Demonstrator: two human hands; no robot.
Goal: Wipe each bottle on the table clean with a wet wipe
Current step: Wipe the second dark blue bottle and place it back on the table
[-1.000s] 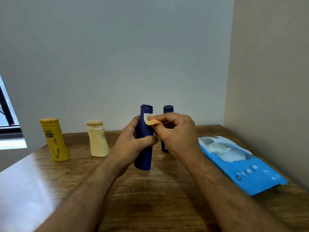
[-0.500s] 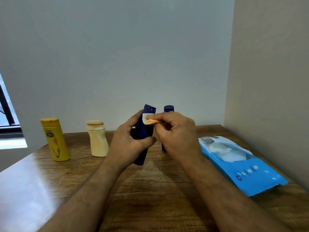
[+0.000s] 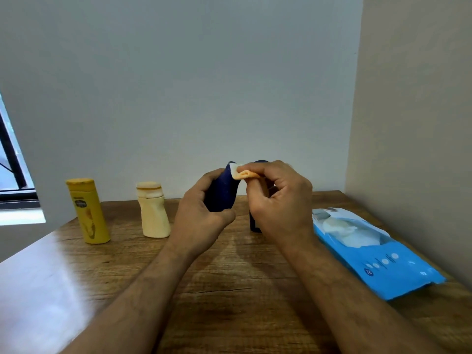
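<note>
Dark blue bottle [image 3: 221, 192] sat tilted above the surface [image 3: 229, 290], gripped by the left hand [image 3: 201, 215]; the right hand [image 3: 278, 200] pinched a folded wipe [image 3: 241, 173] against its top.

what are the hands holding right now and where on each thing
Left hand grips the dark blue bottle around its body; right hand pinches a folded wet wipe against the bottle's top.

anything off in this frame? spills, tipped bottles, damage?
No spills or tipped bottles. One oddity: the wipe pinched in the right hand shows an orange-stained fold against the dark blue bottle the left hand grips. The cream bottle looks pinched in at the waist, maybe just its shape.
</note>
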